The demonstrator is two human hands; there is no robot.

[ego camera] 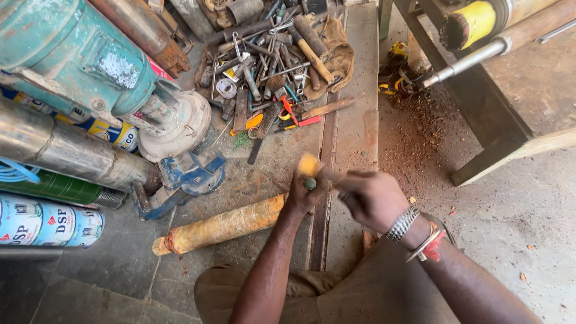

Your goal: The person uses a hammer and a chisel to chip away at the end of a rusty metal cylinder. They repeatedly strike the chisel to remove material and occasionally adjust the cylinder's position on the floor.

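From the head camera, looking straight down, the person sits on the workshop floor with the left hand (305, 191) closed round the near end of a long rusty orange cylinder (219, 226) that lies flat on the slabs, its far end pointing toward the blue bench vise (183, 177). The fingers wrap the top of that end, and a small green knob (309, 183) shows between them, with a yellowish blur (310, 164) just above it that I cannot identify. The right hand (370, 198) is curled tight, a fist with a thin dark tool (343, 196) poking out toward the left hand; I cannot tell what tool it is, only that its tip sits just beside the left fingers. That closeness is what worries me: if the tool slips off the fitting under force, it would likely run into the left thumb or knuckles. The cylinder rests loose on the floor, not clamped in the vise, so I judge it could roll or twist away when pushed and break the grip. The metal bangles (403, 224) on the right wrist might snag. The heap of hand tools (273, 72) lies well apart ahead, but the grey pump bodies (60, 147) stacked at left sit near the cylinder's far end and could be knocked by it.
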